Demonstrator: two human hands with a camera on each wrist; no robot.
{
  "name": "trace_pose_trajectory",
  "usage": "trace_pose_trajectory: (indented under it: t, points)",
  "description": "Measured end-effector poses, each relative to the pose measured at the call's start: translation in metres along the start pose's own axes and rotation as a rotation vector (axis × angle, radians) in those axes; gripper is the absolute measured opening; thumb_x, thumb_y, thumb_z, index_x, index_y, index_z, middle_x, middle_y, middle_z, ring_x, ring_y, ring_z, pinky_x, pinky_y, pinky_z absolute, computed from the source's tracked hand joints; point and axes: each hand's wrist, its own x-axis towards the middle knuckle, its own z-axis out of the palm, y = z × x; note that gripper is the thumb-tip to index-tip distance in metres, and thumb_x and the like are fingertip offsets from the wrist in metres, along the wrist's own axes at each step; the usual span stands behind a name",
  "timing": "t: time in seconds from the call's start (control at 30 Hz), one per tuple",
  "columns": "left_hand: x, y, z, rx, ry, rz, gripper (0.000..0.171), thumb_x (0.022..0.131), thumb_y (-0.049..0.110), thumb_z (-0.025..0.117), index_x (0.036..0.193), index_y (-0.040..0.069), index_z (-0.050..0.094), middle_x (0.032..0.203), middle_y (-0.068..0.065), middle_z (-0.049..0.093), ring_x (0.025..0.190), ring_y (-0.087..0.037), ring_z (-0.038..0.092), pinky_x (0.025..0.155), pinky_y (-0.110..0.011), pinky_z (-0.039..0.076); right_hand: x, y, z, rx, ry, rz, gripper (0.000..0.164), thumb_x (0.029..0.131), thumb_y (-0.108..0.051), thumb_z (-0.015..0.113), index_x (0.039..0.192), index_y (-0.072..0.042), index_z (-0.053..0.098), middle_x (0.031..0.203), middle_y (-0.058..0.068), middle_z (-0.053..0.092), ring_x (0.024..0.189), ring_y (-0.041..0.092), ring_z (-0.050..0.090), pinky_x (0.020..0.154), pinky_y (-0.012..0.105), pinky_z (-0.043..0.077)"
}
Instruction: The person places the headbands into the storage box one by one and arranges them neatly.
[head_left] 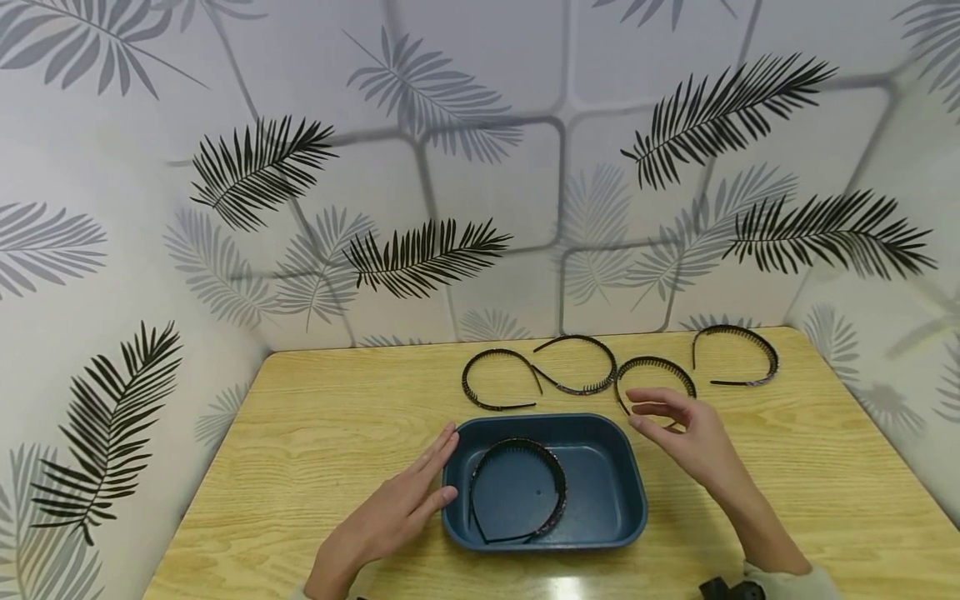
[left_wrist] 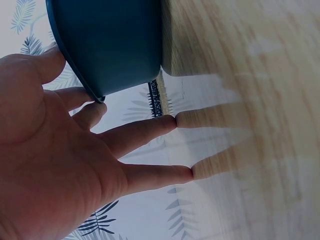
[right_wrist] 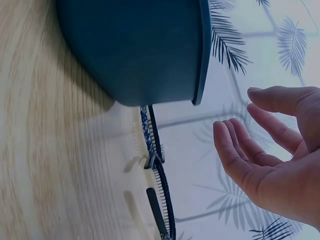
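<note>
A dark blue plastic box (head_left: 596,500) stands near the front of the table with one black toothed headband (head_left: 559,479) lying in it. My left hand (head_left: 397,510) rests against the box's left rim, its fingers extended. In the left wrist view, two fingertips of that left hand (left_wrist: 75,155) meet the tabletop and others touch the rim. My right hand (head_left: 697,437) hovers in front of another headband (head_left: 654,361), partly covering it. The right wrist view shows the right hand (right_wrist: 272,155) with loosely bent fingers, a gap between thumb and fingers, and nothing held.
Behind the box lie two more headbands, one at the left (head_left: 495,407) and one beside it (head_left: 611,360), their ends close together. A further headband (head_left: 772,358) lies at the back right. The wooden table (head_left: 322,417) meets a leaf-patterned wall (head_left: 510,292).
</note>
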Motion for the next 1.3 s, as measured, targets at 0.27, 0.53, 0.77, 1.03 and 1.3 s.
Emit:
trace_pose_trajectory:
  t: [0.27,0.53,0.77,1.03,1.3]
  points:
    - [-0.001,0.000,0.000,-0.006,-0.004,0.001,0.068,0.111,0.033,0.048,0.167,0.021,0.012,0.171,0.015,0.000,0.154,-0.010,0.013,0.119,-0.050,0.030,0.002,0.016,-0.011,-0.034,0.057,0.030,0.035,0.097,-0.012,0.074,0.131,-0.005,0.069,0.122,0.006,0.069,0.102,-0.002,0.066,0.073,0.021,0.056]
    - [-0.001,0.000,-0.001,-0.007,-0.003,-0.002,0.068,0.111,0.033,0.048,0.167,0.021,0.012,0.171,0.016,0.000,0.154,-0.010,0.013,0.119,-0.050,0.030,0.003,0.034,-0.019,-0.060,0.109,0.035,0.037,0.097,-0.012,0.074,0.132,-0.002,0.067,0.121,-0.011,0.067,0.100,-0.005,0.064,0.075,0.016,0.054]
    - [0.000,-0.001,-0.001,-0.001,0.000,0.001,0.068,0.111,0.033,0.048,0.167,0.022,0.011,0.171,0.016,0.000,0.154,-0.009,0.012,0.119,-0.049,0.030,0.006,0.050,-0.027,-0.106,0.163,0.054,0.038,0.096,-0.013,0.075,0.131,-0.001,0.067,0.127,0.004,0.067,0.098,-0.005,0.063,0.074,0.013,0.051]
    - [0.000,0.000,-0.002,-0.011,-0.001,0.009,0.068,0.111,0.032,0.049,0.167,0.021,0.012,0.171,0.015,0.000,0.154,-0.009,0.012,0.120,-0.049,0.029,0.008,0.065,-0.039,-0.106,0.169,0.130,0.041,0.098,-0.017,0.074,0.133,0.002,0.065,0.125,-0.003,0.066,0.097,-0.011,0.058,0.072,0.015,0.054]
    - [0.000,-0.001,-0.001,-0.006,0.000,0.005,0.068,0.111,0.031,0.049,0.167,0.021,0.012,0.171,0.016,0.000,0.154,-0.009,0.012,0.120,-0.049,0.029,0.017,0.076,-0.050,-0.197,0.121,0.225,0.046,0.101,-0.021,0.069,0.140,0.001,0.060,0.136,0.031,0.057,0.114,0.042,0.064,0.069,0.016,0.052]
